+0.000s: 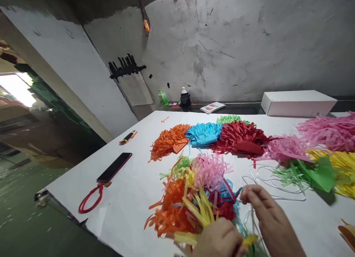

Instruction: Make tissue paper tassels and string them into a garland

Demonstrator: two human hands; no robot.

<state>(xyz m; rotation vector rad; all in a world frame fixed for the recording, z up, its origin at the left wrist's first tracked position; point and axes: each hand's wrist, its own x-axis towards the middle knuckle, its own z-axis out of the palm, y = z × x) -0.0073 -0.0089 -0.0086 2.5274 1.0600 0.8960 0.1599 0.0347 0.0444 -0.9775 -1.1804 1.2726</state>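
Observation:
My left hand (219,238) is closed around a yellow paper tassel (203,209); its fringe fans out above the fist and a twisted yellow end pokes out to the right. Just to the right, my right hand (266,212) has thumb and fingers pinched together beside some blue paper strips; what lies between the fingertips is too small to make out. Around and behind the left hand sits a bunch of fringed paper in orange (172,205), pink (209,170), dark red (226,209) and blue. White string (277,175) lies in loose loops behind my right hand and also runs below it.
Along the back lie paper fringe bundles: orange (169,140), blue (203,134), red (241,138), pink (288,148), and green (316,173). A phone (115,167) with red strap and a yellow-black cutter (128,137) lie left. A white box (298,103) stands against the wall.

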